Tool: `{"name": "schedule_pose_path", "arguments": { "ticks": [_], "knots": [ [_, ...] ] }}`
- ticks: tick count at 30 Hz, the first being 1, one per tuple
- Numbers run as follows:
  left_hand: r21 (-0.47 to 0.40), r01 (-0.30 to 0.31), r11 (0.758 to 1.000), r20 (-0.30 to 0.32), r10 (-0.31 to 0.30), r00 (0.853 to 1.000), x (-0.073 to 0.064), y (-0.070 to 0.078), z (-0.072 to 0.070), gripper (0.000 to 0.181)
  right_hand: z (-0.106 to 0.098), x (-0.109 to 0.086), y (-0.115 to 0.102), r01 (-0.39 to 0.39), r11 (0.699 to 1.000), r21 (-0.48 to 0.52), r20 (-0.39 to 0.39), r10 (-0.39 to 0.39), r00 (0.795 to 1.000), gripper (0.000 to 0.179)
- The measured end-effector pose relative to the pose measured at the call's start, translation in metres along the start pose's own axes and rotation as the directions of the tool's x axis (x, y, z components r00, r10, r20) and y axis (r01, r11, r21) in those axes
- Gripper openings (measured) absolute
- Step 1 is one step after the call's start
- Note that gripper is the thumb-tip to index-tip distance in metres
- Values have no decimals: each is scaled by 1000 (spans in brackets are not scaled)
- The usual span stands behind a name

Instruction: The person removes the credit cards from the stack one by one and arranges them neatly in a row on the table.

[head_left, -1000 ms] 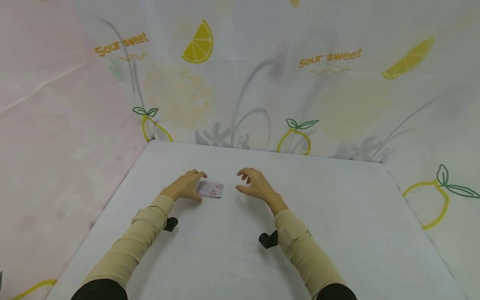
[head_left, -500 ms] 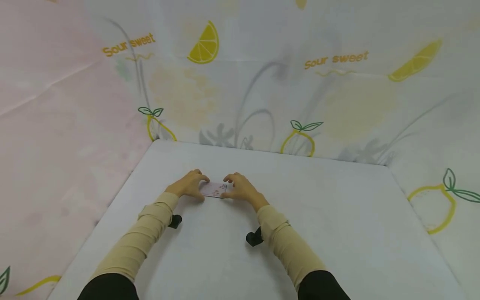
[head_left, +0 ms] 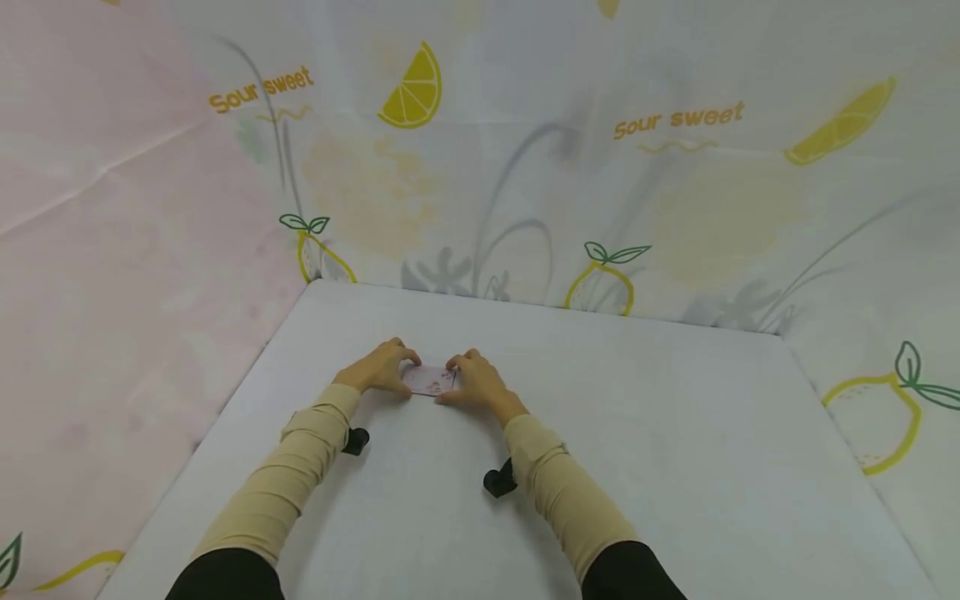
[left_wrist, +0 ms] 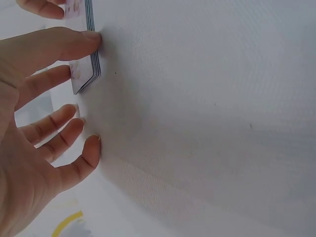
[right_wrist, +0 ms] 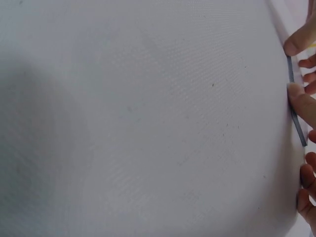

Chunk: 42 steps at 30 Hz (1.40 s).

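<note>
A small stack of flat pink cards [head_left: 431, 381] with a floral print lies on the white table between both hands. My left hand [head_left: 379, 368] grips its left end, thumb on the near long edge and index finger on the far edge. In the left wrist view the layered edge of the stack [left_wrist: 93, 59] shows beside the thumb [left_wrist: 74, 44], while the other fingers spread over the tabletop. My right hand [head_left: 481, 384] holds the right end in the same way. Only a thin dark edge of the stack [right_wrist: 299, 129] shows in the right wrist view, with both thumbs against it.
The white tabletop [head_left: 675, 433] stretches around the hands. A lemon-printed cloth wall [head_left: 495, 167] stands behind it, with a pink wall [head_left: 135, 292] at the left. Black wrist mounts [head_left: 500, 480] hang under the forearms.
My right hand has come leftward from beside the stack and now holds its right end. The left hand has stayed at the left end. The view has shifted slightly.
</note>
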<state>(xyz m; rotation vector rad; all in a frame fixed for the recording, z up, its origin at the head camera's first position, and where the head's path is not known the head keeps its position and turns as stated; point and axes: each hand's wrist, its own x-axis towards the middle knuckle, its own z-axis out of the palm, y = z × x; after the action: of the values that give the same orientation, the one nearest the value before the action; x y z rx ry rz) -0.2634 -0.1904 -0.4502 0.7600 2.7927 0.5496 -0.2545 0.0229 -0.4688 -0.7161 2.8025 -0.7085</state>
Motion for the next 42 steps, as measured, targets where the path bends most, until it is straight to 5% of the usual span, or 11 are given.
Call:
{"name": "schedule_pose_path", "arguments": {
  "ticks": [27, 42],
  "knots": [
    [-111, 92, 990, 35, -89, 995, 0, 0, -3, 51, 0, 2, 2, -53, 992, 115, 42, 48, 998, 71],
    [-169, 65, 984, 6, -64, 998, -2, 2, -5, 50, -9, 1, 0, 11, 984, 179, 27, -16, 1000, 62]
  ]
}}
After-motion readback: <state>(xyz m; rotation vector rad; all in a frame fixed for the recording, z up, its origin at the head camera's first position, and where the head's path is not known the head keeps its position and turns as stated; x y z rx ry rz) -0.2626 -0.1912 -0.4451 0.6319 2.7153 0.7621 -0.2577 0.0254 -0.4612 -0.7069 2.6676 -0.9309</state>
